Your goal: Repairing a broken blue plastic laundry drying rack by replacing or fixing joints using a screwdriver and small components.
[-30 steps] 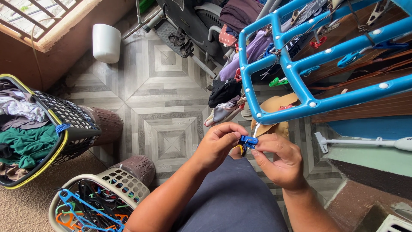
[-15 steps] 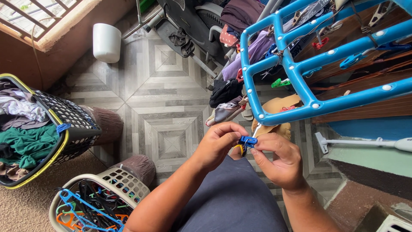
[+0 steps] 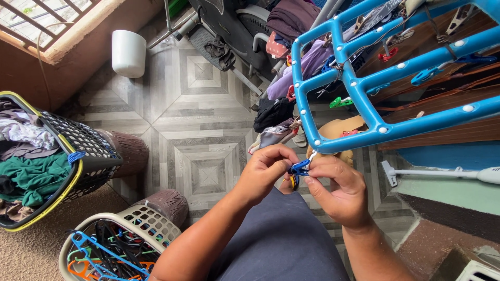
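blue clip-hanger rack tilted above the lap | black laundry basket of clothes, beige basket of hangers at left | left hand and right hand fingertips pinched shut on blue clothes peg, just below rack's corner

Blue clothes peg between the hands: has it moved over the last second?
Barely: the blue clothes peg has tilted and edged up toward the blue drying rack, held by both hands.
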